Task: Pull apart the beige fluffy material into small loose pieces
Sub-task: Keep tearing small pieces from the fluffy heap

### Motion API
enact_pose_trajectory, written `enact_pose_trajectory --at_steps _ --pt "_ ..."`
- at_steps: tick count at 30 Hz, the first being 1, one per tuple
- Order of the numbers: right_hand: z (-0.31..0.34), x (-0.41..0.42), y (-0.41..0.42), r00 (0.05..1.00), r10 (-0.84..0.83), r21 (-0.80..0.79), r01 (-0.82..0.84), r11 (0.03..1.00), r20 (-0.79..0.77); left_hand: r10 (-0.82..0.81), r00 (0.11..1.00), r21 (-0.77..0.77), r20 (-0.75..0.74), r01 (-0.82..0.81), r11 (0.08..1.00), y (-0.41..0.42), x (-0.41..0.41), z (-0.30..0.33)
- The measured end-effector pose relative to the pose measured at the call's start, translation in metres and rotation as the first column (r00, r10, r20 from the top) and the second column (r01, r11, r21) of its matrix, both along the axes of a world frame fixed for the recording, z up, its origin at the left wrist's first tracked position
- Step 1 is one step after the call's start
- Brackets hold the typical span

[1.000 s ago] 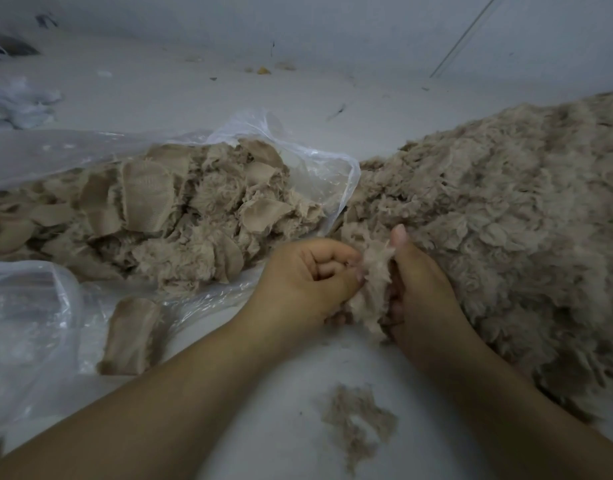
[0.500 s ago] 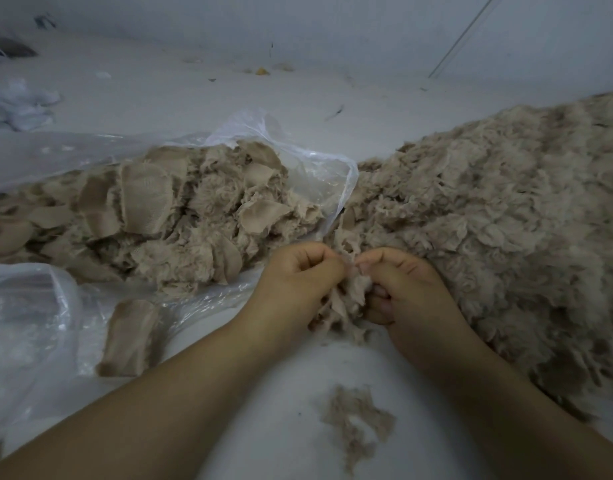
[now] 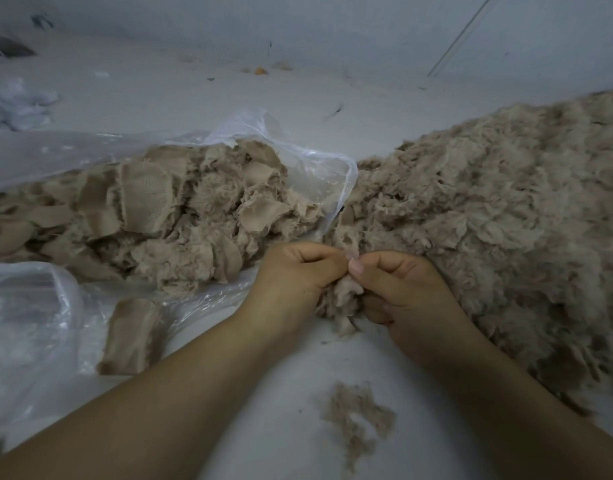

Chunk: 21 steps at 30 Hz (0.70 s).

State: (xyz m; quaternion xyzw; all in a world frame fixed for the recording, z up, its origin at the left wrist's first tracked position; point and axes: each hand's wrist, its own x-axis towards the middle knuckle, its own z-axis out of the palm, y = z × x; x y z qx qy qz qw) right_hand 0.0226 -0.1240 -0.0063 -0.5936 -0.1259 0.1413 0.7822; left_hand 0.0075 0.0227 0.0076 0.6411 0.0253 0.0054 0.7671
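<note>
2 hands, my left hand and right hand, pinched 1 soft, light tuft; I judged its frayed edges best to grip.

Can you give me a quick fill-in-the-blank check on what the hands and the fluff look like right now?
1. The left hand and right hand both pinch one beige ____ between them.
2. The uncut fabric scraps spill from a clear plastic ____.
3. The big fluffy pile lies on the person's ____ side.
4. A thin wisp of loose fibres lies on the white floor between the two ____.

Missing words: tuft; bag; right; forearms
</note>
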Motion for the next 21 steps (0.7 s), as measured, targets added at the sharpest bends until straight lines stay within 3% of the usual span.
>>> enact_pose_trajectory --at_steps 3,6,11,13,16,19,21 --pt "-0.0003 -0.0004 0.0010 0.999 -0.051 -0.050 0.051 0.997 -0.003 0.017 0.999 -0.090 -0.039 -0.021 0.996 0.0005 0.0013 0.0013" --pt "0.0024 -0.0022 0.0010 0.999 -0.047 -0.035 0.046 0.998 -0.020 0.075 0.996 -0.068 -0.043 -0.078 0.995 0.0004 0.0048 -0.0013" --pt "0.0071 -0.0047 -0.0007 0.994 -0.005 0.208 0.027 0.978 -0.106 0.127 0.991 0.028 -0.045 -0.126 0.992 0.0024 0.0094 -0.0024" --pt "0.0068 -0.0031 -0.0007 0.991 -0.021 0.236 0.052 0.970 -0.134 0.127 0.990 0.014 -0.064 -0.126 0.992 0.0033 0.0099 -0.0014" --pt "0.0052 -0.0002 -0.0014 0.992 -0.036 0.213 0.061 0.975 -0.121 -0.043 0.997 -0.102 -0.070 0.036 0.994 0.0046 0.0071 0.0019" --pt "0.0033 0.0020 -0.0017 0.995 -0.012 0.223 0.034 0.974 -0.098 -0.175 0.984 -0.015 -0.016 0.175 0.984 0.0067 0.0042 0.0003" --pt "0.0018 0.0036 -0.0020 0.993 -0.008 0.240 0.036 0.970 -0.114 -0.165 0.986 0.015 0.016 0.165 0.986 0.0072 0.0044 -0.0021"
